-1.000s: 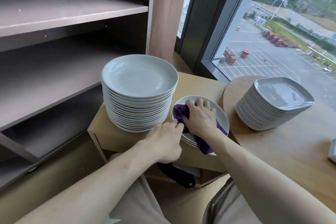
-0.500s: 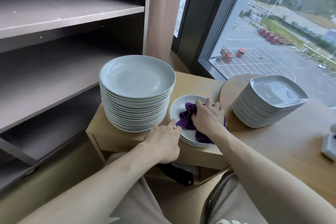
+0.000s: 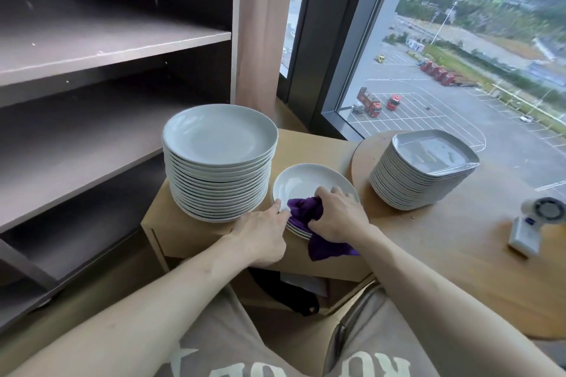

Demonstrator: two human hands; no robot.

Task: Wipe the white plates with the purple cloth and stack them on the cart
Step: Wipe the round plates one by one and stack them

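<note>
We see right hand [image 3: 337,219] gripping cloth [image 3: 306,211] on plate [image 3: 306,182], fingers [image 3: 325,193] curled round it; left hand [image 3: 260,234] touches plate rim, fingers near straight, beside tall stack [image 3: 219,168]

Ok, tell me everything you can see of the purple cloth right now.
The purple cloth is a deep violet, soft, plush-looking fabric with no visible print. It is bunched into folds on the near rim of the top plate of the short stack, gripped from above by the right hand, which hides part of it. A loose tail hangs past the plates over the light wooden cart's front. The left hand touches the plate's rim beside it; contact with the cloth is unclear.
</note>
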